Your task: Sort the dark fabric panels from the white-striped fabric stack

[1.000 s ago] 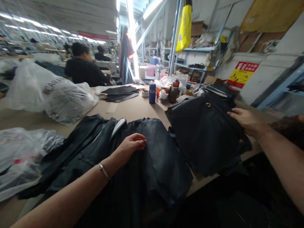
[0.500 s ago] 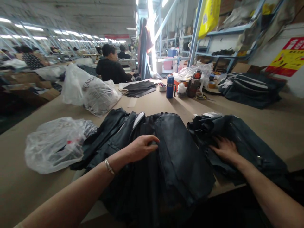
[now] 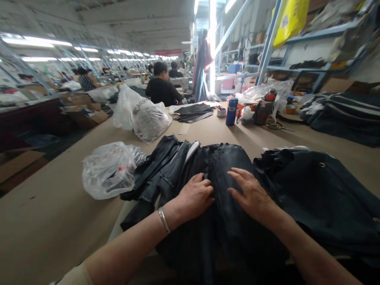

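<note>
Both my hands rest palm-down on a stack of black denim-like garments (image 3: 230, 168) lying on the cutting table. My left hand (image 3: 194, 196), with a metal bangle (image 3: 164, 220) on its wrist, lies on the stack's left half. My right hand (image 3: 251, 194) lies flat with spread fingers a little to the right, apart from my left. Neither hand grips anything. Just right of the stack lies a second pile of black fabric (image 3: 320, 194) with a metal eyelet, its edge touching the stack. The stack's near end is hidden by my forearms.
A clear plastic bag (image 3: 109, 171) lies left of the stack, and a large printed bag (image 3: 142, 116) stands beyond it. A blue bottle (image 3: 232, 111) and a flask (image 3: 263, 113) stand farther along the table (image 3: 59, 221). A seated person (image 3: 162, 88) works beyond.
My right hand has moved left from the right-hand pile onto the middle stack, next to my left hand. The view has turned left, and the right-hand pile now lies spread closer to the stack.
</note>
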A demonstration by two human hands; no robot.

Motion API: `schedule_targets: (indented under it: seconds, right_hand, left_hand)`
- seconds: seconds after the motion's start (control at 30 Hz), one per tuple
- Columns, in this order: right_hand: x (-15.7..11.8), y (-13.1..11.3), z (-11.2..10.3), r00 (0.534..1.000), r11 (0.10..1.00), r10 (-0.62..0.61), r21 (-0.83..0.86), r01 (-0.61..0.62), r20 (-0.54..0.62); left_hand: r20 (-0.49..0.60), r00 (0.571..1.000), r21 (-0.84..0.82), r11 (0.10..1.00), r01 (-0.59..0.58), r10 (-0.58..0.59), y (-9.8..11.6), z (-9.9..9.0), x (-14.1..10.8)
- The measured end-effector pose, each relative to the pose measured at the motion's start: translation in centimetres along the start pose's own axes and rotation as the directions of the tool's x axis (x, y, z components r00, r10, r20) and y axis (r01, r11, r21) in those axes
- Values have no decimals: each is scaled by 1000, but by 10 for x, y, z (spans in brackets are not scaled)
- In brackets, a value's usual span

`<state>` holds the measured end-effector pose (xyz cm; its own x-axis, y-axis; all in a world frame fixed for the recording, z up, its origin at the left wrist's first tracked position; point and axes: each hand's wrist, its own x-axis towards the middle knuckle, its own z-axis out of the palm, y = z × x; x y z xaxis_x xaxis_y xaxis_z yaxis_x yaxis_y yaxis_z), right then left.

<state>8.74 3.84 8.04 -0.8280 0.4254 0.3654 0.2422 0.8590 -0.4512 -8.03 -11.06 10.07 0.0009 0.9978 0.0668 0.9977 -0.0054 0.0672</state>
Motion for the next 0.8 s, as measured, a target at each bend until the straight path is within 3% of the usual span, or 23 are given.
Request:
schedule_targets:
  seconds: [0.07,0.1,0.17,0.2,0.27,0.33,0.4,0.47,0.57,0.63,0.7,0.8]
  right_hand:
    - [2,35,-4,972,967,230,121,-225,-34]
    - [-1,53,-6,927,906,374,216,-363,-10]
    - [-10,81,-6,790,690,601,417,-591,125]
    - [-17,91,-5,726,564,656,505,-653,207]
    - [-28,99,-3,666,385,676,619,-684,315]
    - [-33,95,-3,662,311,650,664,-680,373]
    - [-31,86,-8,666,267,605,677,-686,436]
    - [-26,78,-15,652,194,555,682,-706,517]
    - [-20,73,-21,645,54,464,707,-705,607]
    - [-22,71,-17,731,144,438,761,-632,524]
    - [-29,68,-7,834,342,426,791,-508,351]
    - [-45,55,13,903,510,401,782,-357,151]
  left_hand:
    - [12,998,81,995,52,-54,-1,-2,-4]
    - [17,997,108,992,72,-74,0,-4,-4]
    - [20,996,113,990,88,-91,7,-8,0]
    - [10,997,90,993,77,-78,13,-10,4]
    - [-38,999,5,1000,14,-14,31,-12,16]
    - [-58,997,-84,995,-57,52,51,-9,30]
    - [-4,998,-141,988,-61,61,65,-3,42]
    - [78,997,-169,986,-11,25,69,3,49]
    - [135,991,-211,976,47,-19,60,3,48]
    - [157,987,-255,965,69,-29,49,-2,43]
    - [181,983,-310,946,97,-41,40,-7,36]
    - [208,975,-403,900,163,-83,31,-12,29]
